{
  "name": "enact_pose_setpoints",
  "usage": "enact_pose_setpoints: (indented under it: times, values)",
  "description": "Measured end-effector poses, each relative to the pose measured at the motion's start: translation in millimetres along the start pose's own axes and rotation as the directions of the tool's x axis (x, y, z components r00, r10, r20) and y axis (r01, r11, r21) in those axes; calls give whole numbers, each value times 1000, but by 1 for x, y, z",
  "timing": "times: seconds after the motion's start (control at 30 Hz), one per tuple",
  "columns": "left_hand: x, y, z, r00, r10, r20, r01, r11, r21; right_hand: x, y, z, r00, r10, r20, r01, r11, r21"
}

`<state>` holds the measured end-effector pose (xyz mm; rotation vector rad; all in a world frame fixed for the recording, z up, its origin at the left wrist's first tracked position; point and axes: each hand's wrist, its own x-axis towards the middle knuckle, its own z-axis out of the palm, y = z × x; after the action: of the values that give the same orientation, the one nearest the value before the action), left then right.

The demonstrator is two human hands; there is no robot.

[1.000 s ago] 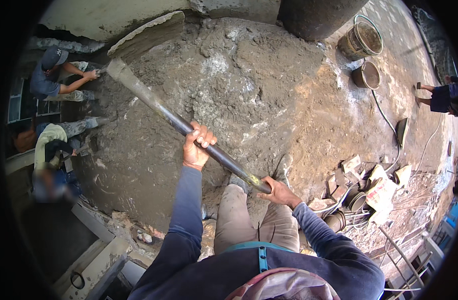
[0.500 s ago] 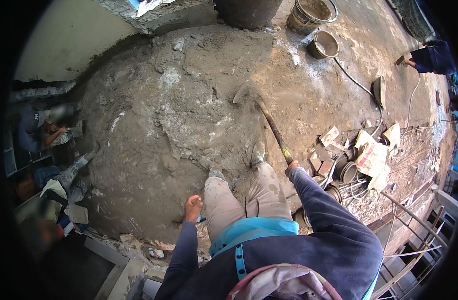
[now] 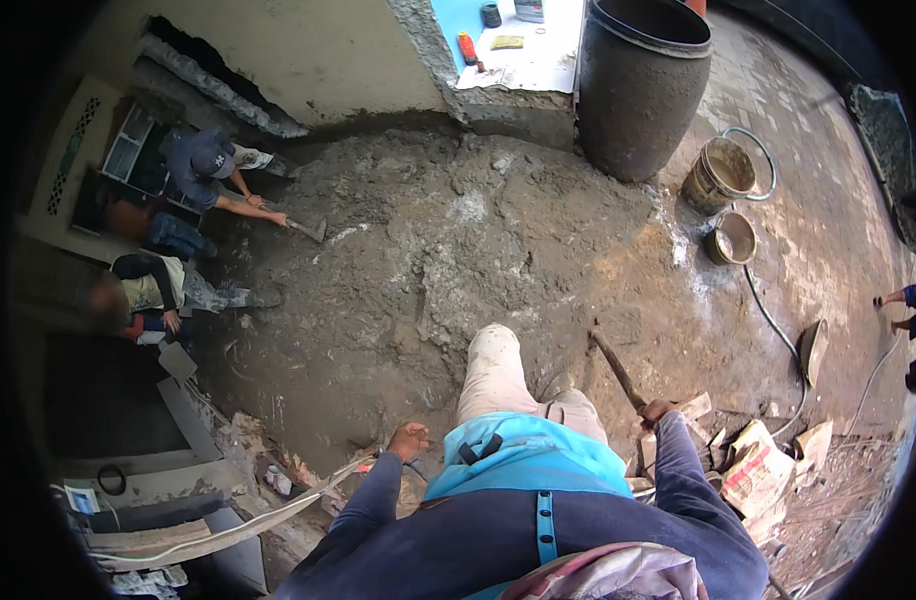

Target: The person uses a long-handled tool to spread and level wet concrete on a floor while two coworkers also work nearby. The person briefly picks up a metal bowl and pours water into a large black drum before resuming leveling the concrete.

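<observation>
My right hand (image 3: pixel 659 411) is wrapped round the wooden handle of a hoe (image 3: pixel 618 368). The handle slants up and left from my hand to the wet mortar. Its blade is hard to make out against the grey-brown mix. By my left hip hangs my left hand (image 3: pixel 410 440), fingers loosely curled in and nothing visible in them. A broad heap of wet mortar (image 3: pixel 418 250) spreads over the ground ahead of my legs. At the far left, a co-worker in a cap grips another long-handled tool (image 3: pixel 306 228) whose head rests on the mortar's edge.
A large dark barrel (image 3: pixel 643 100) stands at the back. Right of it are a bucket (image 3: pixel 720 175), a smaller pail (image 3: pixel 731 240) and a hose (image 3: pixel 768 312). Broken bricks and a torn sack (image 3: pixel 753 470) lie right. Another person (image 3: pixel 163 285) crouches left; planks (image 3: pixel 268 515) lie lower left.
The hoe's head has come nearer and to the right, with my right hand lower and further right. My view has tilted up and shifted, showing more of the barrel and wall.
</observation>
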<state>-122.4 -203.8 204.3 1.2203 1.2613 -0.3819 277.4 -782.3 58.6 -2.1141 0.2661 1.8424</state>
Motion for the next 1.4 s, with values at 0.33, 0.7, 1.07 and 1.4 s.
enact_pose_setpoints:
  times: [0.33, 0.7, 1.07, 1.4]
  values:
    - [45, 34, 59, 997, 55, 49, -54, 998, -27, -14, -15, -46, 959, 22, 283, -245, 568, 785]
    - [98, 139, 84, 977, -149, -153, 146, 989, -27, -59, -95, -275, 957, -25, 290, -238, 506, 829]
    - [126, 307, 117, 987, 86, -135, -98, 992, -85, -15, -80, -342, 754, 166, -636, -387, 894, -226]
    - [170, 300, 177, 884, 226, 410, 4, 872, -490, -119, -166, -531, 586, 288, -757, -111, 954, 278]
